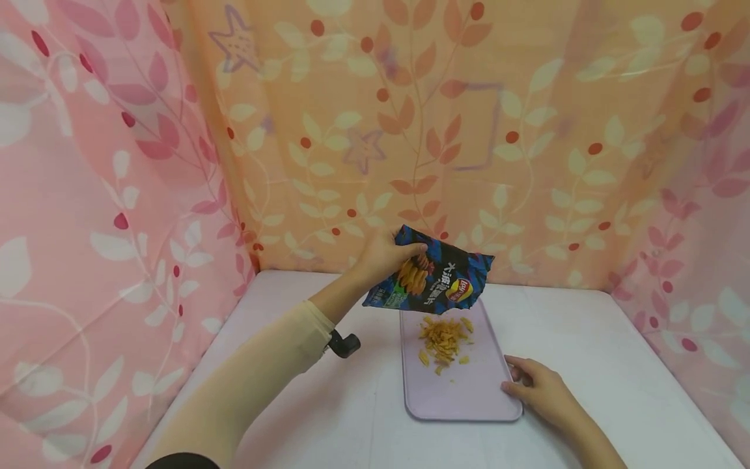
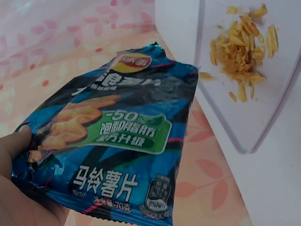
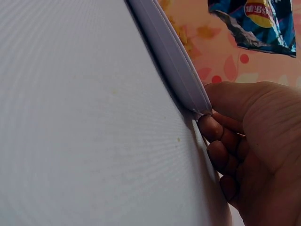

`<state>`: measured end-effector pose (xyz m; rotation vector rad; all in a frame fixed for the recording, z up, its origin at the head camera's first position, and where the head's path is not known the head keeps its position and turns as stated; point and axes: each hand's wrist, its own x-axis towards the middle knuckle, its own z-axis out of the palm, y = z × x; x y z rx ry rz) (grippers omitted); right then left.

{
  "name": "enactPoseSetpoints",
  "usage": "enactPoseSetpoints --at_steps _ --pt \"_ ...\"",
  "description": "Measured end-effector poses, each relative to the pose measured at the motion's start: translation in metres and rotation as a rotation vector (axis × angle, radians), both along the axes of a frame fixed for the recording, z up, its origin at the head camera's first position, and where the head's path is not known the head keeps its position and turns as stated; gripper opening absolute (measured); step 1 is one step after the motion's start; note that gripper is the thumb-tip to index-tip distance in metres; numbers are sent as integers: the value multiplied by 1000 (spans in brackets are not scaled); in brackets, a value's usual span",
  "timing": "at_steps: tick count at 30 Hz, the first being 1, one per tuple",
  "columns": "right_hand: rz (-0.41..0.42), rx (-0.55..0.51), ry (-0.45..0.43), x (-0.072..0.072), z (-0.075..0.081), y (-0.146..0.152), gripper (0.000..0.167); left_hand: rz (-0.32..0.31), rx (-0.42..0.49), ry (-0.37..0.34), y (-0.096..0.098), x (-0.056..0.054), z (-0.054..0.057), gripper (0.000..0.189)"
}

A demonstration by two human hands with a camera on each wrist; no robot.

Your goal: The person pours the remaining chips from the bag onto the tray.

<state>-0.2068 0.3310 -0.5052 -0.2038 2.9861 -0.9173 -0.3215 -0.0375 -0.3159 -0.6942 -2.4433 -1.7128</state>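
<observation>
Cloth hangings (image 1: 328,130): orange and pink, leaf-patterned, standing behind and to both sides.

Worktop (image 1: 592,365): white, carrying the tray.

Tray (image 1: 463,400): one, pale lilac, oblong, rounded corners, lying flat; crisps on its bare middle.

Snack bag (image 1: 436,277): one, blue and black, printed front; held in the air over the tray's far end, its torn edge at the logo end. Whether anything remains inside cannot be made out, the opening being turned from clear view.

Left hand (image 1: 385,258): grasping the bag by the end away from the logo, thumb across the front.

Right hand (image 1: 541,391): grasping the tray's rim close to the near right corner, thumb on the edge, fingers curled below.

Crisps (image 1: 443,339): one heap, yellow, broken small.

Loose fragments (image 1: 464,359): several, lying about the heap, apart from it.

Step, as judged: emptying the bag onto the tray, well advanced. Next move would seem to call for a last shake with the opening low, the tray kept steady, then laying the bag aside.
</observation>
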Motion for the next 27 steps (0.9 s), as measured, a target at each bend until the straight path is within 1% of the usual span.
enactPoseSetpoints --at_steps 2,4,5,8,10,12,15,17,20,22,24,27 --pt "-4 -3 -10 0 1 0 70 -15 -20 -7 1 0 1 21" --pt "-6 -4 -19 0 1 -1 70 -50 -6 -7 3 0 1 22" --pt "-6 -3 -23 0 1 -1 70 -54 -2 -2 3 0 1 22" --pt "-11 -4 -38 -1 0 -1 71 -53 -8 49 3 0 2 29" --pt "-15 -2 -51 -1 -1 -1 73 -52 -16 65 3 0 2 30" --pt "-19 -3 -60 -1 -2 0 74 -54 -27 65 2 0 4 29" --pt "-14 -6 -52 -1 -2 0 73 -54 -18 37 1 0 6 22" --pt "-13 -6 -43 -1 -2 0 73 -38 -41 39 1 0 7 24" --pt "-9 -3 -37 -1 -2 -1 73 -9 -41 45 2 2 9 26" --pt "-13 -5 -41 -2 -1 -1 73 3 -40 55 2 2 9 24" --pt "-10 -6 -40 -2 -1 -1 72 -10 -33 66 3 2 8 25" --pt "-19 -4 -52 -2 -1 -1 72 -48 -53 98 4 -1 5 37"
